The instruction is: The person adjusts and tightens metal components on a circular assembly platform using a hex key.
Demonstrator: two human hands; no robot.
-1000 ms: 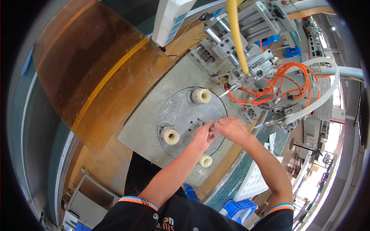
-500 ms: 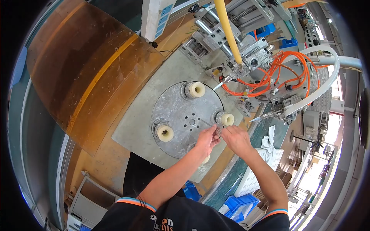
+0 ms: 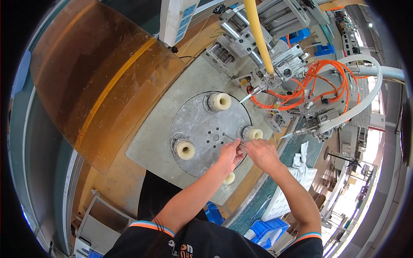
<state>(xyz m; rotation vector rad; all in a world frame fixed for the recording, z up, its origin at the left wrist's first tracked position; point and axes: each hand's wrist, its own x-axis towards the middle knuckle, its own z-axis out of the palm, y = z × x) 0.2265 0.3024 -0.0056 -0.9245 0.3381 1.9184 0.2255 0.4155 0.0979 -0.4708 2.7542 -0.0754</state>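
Left hand (image 3: 231,154) and right hand (image 3: 261,154) near four-o'clock edge of round grey metal disc (image 3: 195,129), beside cream hollow cylinder (image 3: 255,134), both pinching thin grey rod (image 3: 229,136) (straight, tip towards ten o'clock)

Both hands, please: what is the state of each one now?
Left hand: fingers closed, seemingly on a thin rod.
Right hand: fingers curled beside the left; whether it grips anything cannot be told.

You have four cream-colored hollow cylinders (image 3: 216,102) (image 3: 180,151) (image 3: 251,134) (image 3: 229,179) on one round plate (image 3: 193,124). Near you are two pointed nozzle tips (image 3: 245,99) (image 3: 286,136), one thick yellow hose (image 3: 259,36) and one thick white hose (image 3: 365,99). Two hands, your left hand (image 3: 231,155) and right hand (image 3: 262,154), are in view.
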